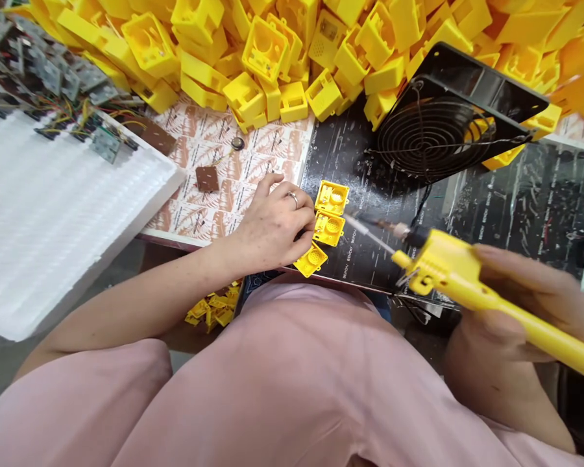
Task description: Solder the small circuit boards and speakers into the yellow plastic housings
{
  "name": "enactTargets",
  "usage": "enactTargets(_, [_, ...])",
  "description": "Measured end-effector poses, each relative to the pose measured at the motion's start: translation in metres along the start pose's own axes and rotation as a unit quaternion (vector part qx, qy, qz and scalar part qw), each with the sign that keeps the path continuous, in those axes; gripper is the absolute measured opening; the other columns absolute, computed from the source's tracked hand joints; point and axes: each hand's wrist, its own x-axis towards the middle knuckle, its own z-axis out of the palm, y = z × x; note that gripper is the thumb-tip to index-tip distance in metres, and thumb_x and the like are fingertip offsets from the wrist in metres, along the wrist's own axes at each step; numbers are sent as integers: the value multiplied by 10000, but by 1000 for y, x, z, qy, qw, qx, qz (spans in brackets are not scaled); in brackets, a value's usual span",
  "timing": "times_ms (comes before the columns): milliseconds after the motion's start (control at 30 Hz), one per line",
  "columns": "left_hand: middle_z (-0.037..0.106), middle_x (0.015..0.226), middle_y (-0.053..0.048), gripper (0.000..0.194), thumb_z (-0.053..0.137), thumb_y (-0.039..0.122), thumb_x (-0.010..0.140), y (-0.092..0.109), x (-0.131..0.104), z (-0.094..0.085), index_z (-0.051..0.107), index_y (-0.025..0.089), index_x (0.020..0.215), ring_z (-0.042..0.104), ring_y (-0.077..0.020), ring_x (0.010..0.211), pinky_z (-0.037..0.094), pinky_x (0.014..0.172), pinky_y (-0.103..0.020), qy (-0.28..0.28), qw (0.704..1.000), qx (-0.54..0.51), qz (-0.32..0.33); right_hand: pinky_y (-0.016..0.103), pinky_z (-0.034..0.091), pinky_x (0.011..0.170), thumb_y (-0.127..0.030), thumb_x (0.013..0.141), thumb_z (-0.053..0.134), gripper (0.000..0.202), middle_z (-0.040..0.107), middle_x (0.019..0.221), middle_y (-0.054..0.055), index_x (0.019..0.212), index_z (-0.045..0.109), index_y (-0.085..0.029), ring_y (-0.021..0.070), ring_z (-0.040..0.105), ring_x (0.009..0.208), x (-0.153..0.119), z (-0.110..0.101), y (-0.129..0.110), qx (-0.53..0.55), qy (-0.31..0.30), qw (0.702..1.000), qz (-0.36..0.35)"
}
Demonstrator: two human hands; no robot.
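Observation:
Three small open yellow cases lie in a short column on the black bench top: an upper case (pixel 332 198), a middle case (pixel 329 229) and a lower, tilted case (pixel 311 259). My left hand (pixel 282 220), with a ring on it, rests at their left side, its curled fingers against the middle and lower cases. In my right hand (pixel 525 305), blurred by motion, is a yellow soldering gun (pixel 452 266). The gun's metal tip and a thin feed tube point left, just right of the upper and middle cases.
A large pile of yellow housings (pixel 267 48) spans the back. The black fan (pixel 433 123) leans at back right. White foam (pixel 68 207) with wired circuit boards (pixel 106 144) lies left. A brown square piece (pixel 207 179) and a round part (pixel 237 143) lie on the patterned surface.

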Motion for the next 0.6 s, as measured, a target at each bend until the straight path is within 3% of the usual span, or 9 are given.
enactTargets(100, [751,949,-53,234,510,203,936,0,2,-1,675,197,770,653,-248,970,424,1097,-524,-4,1000,13,17,257,609,538,-376,916,769,423,803,876,11,1322,683,-294,171,748,642,9,11,-5,23,-23,996,-83])
enactTargets(233, [737,931,-44,265,479,231,945,0,4,-3,675,215,768,640,-253,970,424,1099,-539,-25,1000,16,6,249,631,539,-215,886,797,392,783,792,1,1259,680,-239,173,759,653,21,23,-8,70,-44,984,-159])
enactTargets(367, [740,944,-34,261,482,252,942,0,5,-3,669,232,761,638,-256,976,417,1101,-547,-39,999,20,-6,229,621,539,-153,829,848,317,764,789,-6,1085,683,-240,157,757,666,21,22,-8,110,-60,978,-165])
enactTargets(600, [731,942,-35,272,481,271,947,0,6,0,667,231,754,628,-251,978,401,1109,-541,-43,999,13,-13,240,639,627,-108,780,871,328,781,850,-6,1025,685,-221,149,762,737,22,15,-7,81,-103,975,-180])
